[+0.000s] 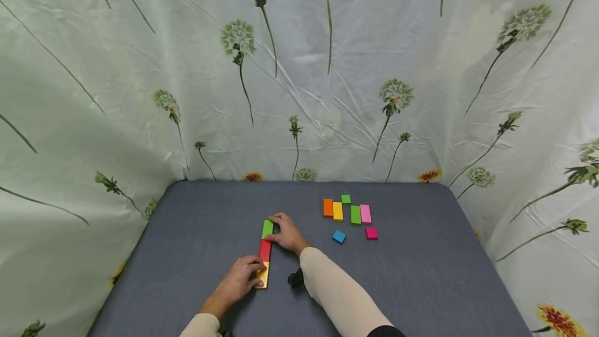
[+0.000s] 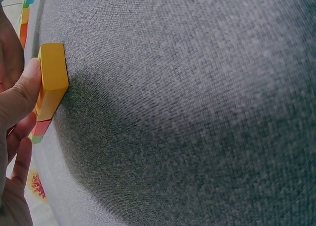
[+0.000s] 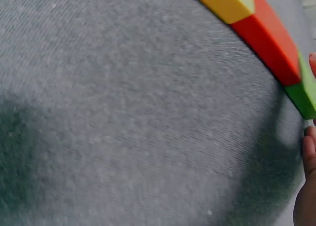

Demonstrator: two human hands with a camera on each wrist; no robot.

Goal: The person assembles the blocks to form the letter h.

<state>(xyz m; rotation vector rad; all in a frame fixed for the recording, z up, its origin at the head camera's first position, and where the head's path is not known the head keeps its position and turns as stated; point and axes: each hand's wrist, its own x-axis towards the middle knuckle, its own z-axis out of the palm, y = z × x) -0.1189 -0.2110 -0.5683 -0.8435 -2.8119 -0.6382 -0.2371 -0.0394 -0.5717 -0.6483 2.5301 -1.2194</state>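
Note:
Three rectangular blocks lie end to end in a row on the grey table: a green block (image 1: 267, 229) farthest, a red block (image 1: 265, 251) in the middle and a yellow block (image 1: 263, 280) nearest. My left hand (image 1: 237, 279) pinches the yellow block, index finger over its top and thumb by its near end. In the left wrist view the thumb presses against the yellow block (image 2: 54, 68). At the far end, my right hand (image 1: 287, 234) holds the green block between thumb and fingers. The right wrist view shows the red block (image 3: 269, 38) butted against its neighbours.
Right of the row lie an orange block (image 1: 328, 208), a second yellow block (image 1: 338, 212), a long green block (image 1: 355, 215) and a pink block (image 1: 365, 214). Around them are a small green block (image 1: 346, 199), a blue block (image 1: 339, 236) and a magenta block (image 1: 372, 233). Flowered curtain (image 1: 299, 92) surrounds the table.

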